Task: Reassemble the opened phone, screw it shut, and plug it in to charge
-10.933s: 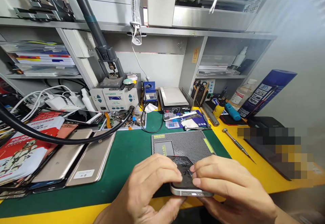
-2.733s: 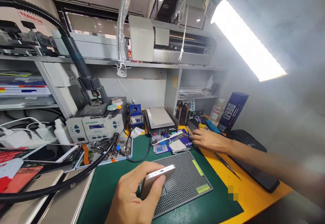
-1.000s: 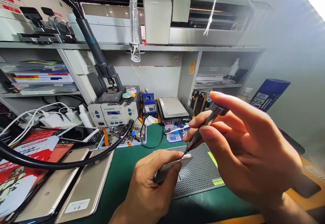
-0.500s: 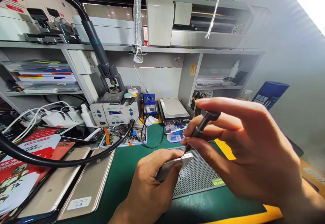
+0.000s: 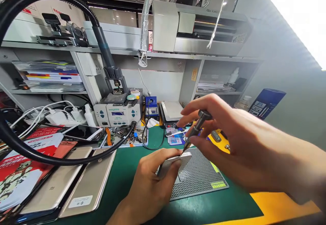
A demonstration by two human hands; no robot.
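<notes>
My left hand point(image 5: 155, 180) is closed around a thin silver-grey phone point(image 5: 165, 168), thumb on its flat face, with one narrow edge turned up. In my right hand point(image 5: 224, 143) a dark grey screwdriver point(image 5: 197, 127) is pinched between thumb and fingers, slanting down to the left. Its tip meets the phone's upper edge near a row of small holes; the exact contact point is too small to make out. Beneath the phone lies a grey perforated mat point(image 5: 201, 174) on the green work surface point(image 5: 122, 180).
Two gold phones point(image 5: 88, 180) and red leaflets lie at left, under a black hose point(image 5: 61, 162). Behind are a parts tray point(image 5: 124, 143), a soldering station point(image 5: 117, 114), white cables and a flat heating plate point(image 5: 171, 111). A blue box point(image 5: 267, 102) stands at right.
The camera view has shifted slightly. My right hand's fingers have changed position around the screwdriver, and more of the right forearm shows. My left hand still holds the phone.
</notes>
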